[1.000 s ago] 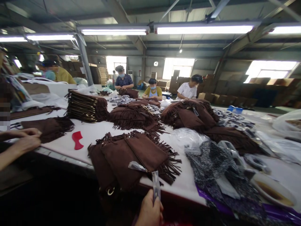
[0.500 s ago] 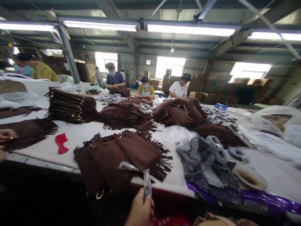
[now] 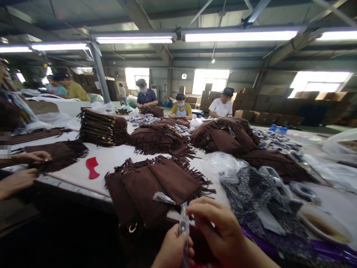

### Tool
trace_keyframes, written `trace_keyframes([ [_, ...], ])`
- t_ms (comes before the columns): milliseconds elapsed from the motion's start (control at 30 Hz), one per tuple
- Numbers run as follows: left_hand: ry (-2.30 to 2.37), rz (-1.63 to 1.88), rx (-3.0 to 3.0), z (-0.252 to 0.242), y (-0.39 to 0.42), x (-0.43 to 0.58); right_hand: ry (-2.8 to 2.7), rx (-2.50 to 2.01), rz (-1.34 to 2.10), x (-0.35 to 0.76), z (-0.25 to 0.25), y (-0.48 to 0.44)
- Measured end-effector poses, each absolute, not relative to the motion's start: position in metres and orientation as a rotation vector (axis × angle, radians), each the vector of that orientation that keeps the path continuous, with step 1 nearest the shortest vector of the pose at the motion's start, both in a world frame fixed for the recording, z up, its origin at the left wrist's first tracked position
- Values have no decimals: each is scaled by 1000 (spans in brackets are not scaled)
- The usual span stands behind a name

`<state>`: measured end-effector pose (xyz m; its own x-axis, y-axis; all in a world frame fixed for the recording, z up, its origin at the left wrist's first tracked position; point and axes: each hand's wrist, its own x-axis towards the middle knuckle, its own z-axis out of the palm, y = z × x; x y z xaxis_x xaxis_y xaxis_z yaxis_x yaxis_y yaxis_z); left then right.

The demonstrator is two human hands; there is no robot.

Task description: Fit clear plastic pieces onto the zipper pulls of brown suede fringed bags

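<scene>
My left hand [image 3: 173, 249] sits at the bottom edge, closed round a small clear plastic sleeve [image 3: 183, 227] that stands upright with a small metal piece inside. My right hand [image 3: 220, 232] has its fingers curled and pinches the top of the same sleeve. Just beyond both hands lies a stack of brown suede fringed bags [image 3: 156, 184] on the white table [image 3: 111, 158], one with a plastic-wrapped zipper pull [image 3: 163, 198] hanging at its near corner.
A red comb-like tool [image 3: 92, 166] lies left of the bags. More fringed bags are piled behind [image 3: 158, 139] and stacked [image 3: 97, 126]. Patterned fabric [image 3: 251, 193] and plastic bags lie to the right. A co-worker's hands [image 3: 25, 167] handle a bag at left; several people sit at the far end.
My right hand has come up into view from below and taken hold of the sleeve that my left hand was holding alone. The camera swung left, then back.
</scene>
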<state>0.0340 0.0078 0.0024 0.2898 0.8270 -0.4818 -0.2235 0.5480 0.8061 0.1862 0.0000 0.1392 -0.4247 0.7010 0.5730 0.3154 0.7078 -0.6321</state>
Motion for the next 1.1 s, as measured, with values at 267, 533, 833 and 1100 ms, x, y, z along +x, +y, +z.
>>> trace_keyframes([
  [267, 1034, 686, 612, 5, 8, 15, -2339, -1044, 358, 210, 56, 29],
  [533, 1000, 595, 660, 12, 9, 12, -2469, -993, -27, 185, 30, 50],
  [833, 1024, 649, 525, -5, 10, 10, -2400, -1099, -98, 194, 21, 62],
  [1100, 1030, 715, 545, -11, 12, 7, -2427, -862, 8, 192, 38, 43],
])
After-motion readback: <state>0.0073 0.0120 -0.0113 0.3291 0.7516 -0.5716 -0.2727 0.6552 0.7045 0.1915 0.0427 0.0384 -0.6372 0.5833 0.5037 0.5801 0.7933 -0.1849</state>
